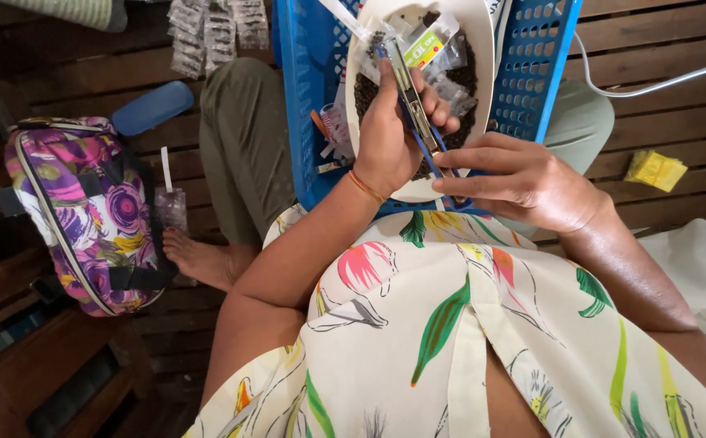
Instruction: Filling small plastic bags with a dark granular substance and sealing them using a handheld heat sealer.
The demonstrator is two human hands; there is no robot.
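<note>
The wooden slat floor (661, 105) carries everything here, with a patterned bag (93, 215) lying at the left edge and a small yellow packet (654, 169) off to the right. Another person sits opposite, seen only as olive trouser legs (243, 150) and a bare foot (199, 258).

A blue perforated basket (535, 69) stands between the two people, tilted toward the camera. Inside it rests a white oval bowl (482, 32) heaped with dark granules (466, 77) and several small clear sachets (438, 45).

The left hand (389, 134), with a thin orange band at the wrist, is clenched around a stapler (409, 93) held over the bowl, its blue base running down toward the right hand. The right hand (523, 178) pinches with thumb and fingertips at the stapler's lower end, just over the bowl's near rim; whatever is pinched there is too small and hidden to name.

Judging from this, the chief risk is to the right fingertips: they sit very close to the stapler, and a squeeze while they are between its arms could nip them. The bowl is also leaning in a tilted basket, so a downward press from the left hand could tip it and spill granules through the basket holes onto the floor. A loose pinch could let the small piece drop into the granules.
</note>
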